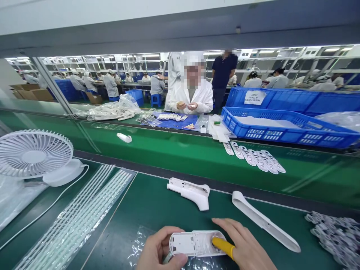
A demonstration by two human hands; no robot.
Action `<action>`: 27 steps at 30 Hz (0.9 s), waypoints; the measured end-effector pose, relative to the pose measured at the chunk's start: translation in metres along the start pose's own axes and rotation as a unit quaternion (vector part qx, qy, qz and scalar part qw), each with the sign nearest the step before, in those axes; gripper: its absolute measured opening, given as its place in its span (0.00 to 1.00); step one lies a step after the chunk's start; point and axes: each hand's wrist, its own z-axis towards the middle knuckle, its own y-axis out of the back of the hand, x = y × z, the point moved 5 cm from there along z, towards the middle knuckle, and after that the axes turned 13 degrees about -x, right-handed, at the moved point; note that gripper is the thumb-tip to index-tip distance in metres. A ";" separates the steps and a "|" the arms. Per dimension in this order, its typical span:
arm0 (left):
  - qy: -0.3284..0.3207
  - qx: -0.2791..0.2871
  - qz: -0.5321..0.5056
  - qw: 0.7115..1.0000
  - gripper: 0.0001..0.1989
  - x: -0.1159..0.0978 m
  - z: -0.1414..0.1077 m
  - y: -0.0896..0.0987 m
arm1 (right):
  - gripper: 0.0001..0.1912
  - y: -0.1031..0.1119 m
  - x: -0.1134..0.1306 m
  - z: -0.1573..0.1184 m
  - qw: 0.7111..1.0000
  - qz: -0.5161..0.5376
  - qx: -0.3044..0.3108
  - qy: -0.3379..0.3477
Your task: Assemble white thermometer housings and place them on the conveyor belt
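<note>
A white, elongated plastic shell point(184, 244), its hollow side up, lies between my hands near the front of the green bench. My left hand point(161, 249) grips its left end, thumb along the near edge. A yellow finger cot point(223, 246) covers one digit of my right hand point(247, 243) and presses into a round recess at the shell's right end. The other visible fingers of that hand stretch past the far edge. Just beyond sits a white gun-shaped housing point(192, 192). To the right, a long curved white cover point(264, 221) rests hollow side up.
At left are a white fan point(36, 155), its cable and bagged strips point(81, 213). Small translucent parts point(337, 232) are heaped at right. Several white shells point(254, 159) and one white piece point(124, 137) lie on the green belt. A person point(192, 93) works opposite, beside a blue crate point(284, 129).
</note>
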 end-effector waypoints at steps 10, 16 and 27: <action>-0.014 -0.054 -0.015 0.998 0.19 0.005 0.001 0.000 | 0.24 0.009 -0.011 -0.002 0.999 -0.026 -0.016 0.022; -0.017 -0.058 -0.012 0.998 0.18 0.006 0.000 -0.001 | 0.23 0.007 -0.007 -0.003 1.000 0.001 -0.001 0.012; -0.018 -0.046 0.001 0.999 0.19 0.008 0.002 0.000 | 0.23 0.011 -0.012 -0.003 0.998 0.018 -0.043 0.035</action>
